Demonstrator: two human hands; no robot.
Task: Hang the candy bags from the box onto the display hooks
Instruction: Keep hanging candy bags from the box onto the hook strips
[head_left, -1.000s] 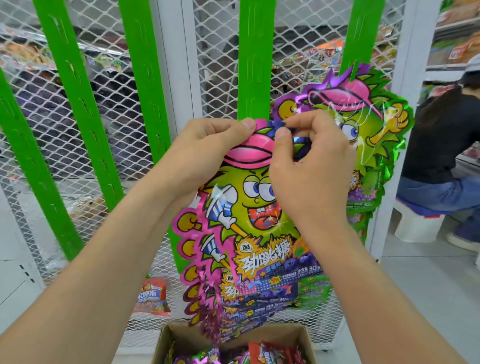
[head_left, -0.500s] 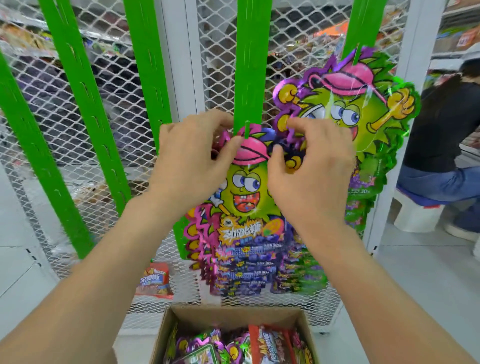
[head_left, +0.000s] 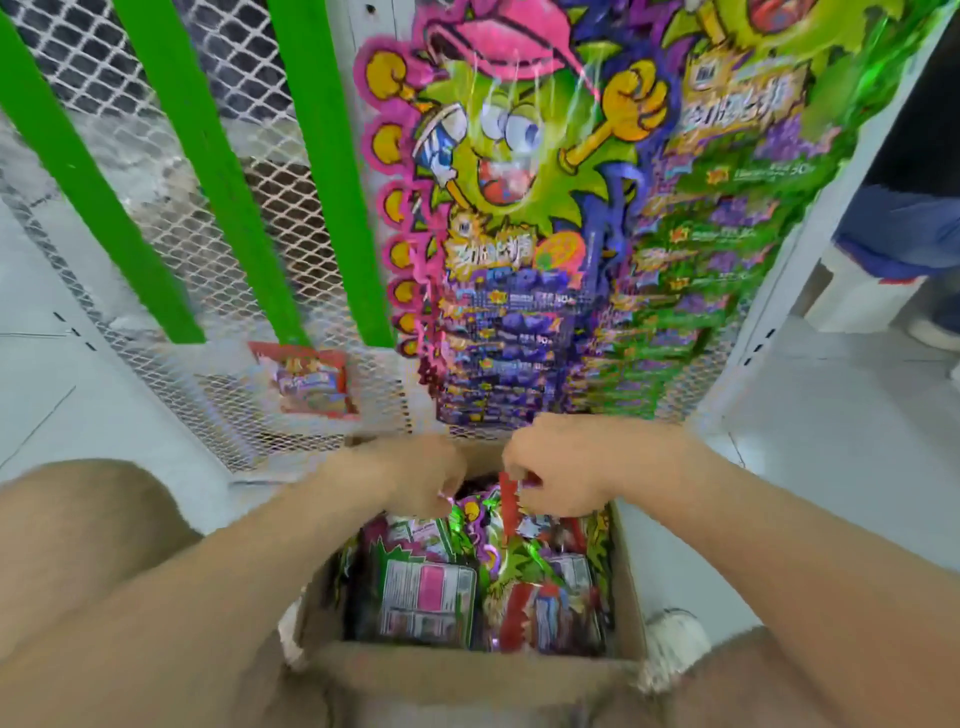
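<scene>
Low at centre frame, holds both hands inside an open cardboard box (head_left: 467, 670) packed with loose candy bags (head_left: 426, 592). Pinches the top edge of a red candy bag (head_left: 510, 501) with right hand (head_left: 558, 470). Curls left hand (head_left: 415, 475) just beside it among the bags; too blurred to tell any grasp. Faces two hanging stacks above: pink-edged bags (head_left: 493, 208) at upper centre, green-edged bags (head_left: 727, 234) at upper right, on white mesh (head_left: 249, 395).

Blurred hands, hidden fingertips

Blur smeared the left hand (head_left: 415, 478) and right hand (head_left: 558, 467). Their fingertips were buried among the bags (head_left: 426, 587) in the box (head_left: 467, 673), so their grip was unclear. The hanging bags (head_left: 498, 156) were cut off at the top edge.
</scene>
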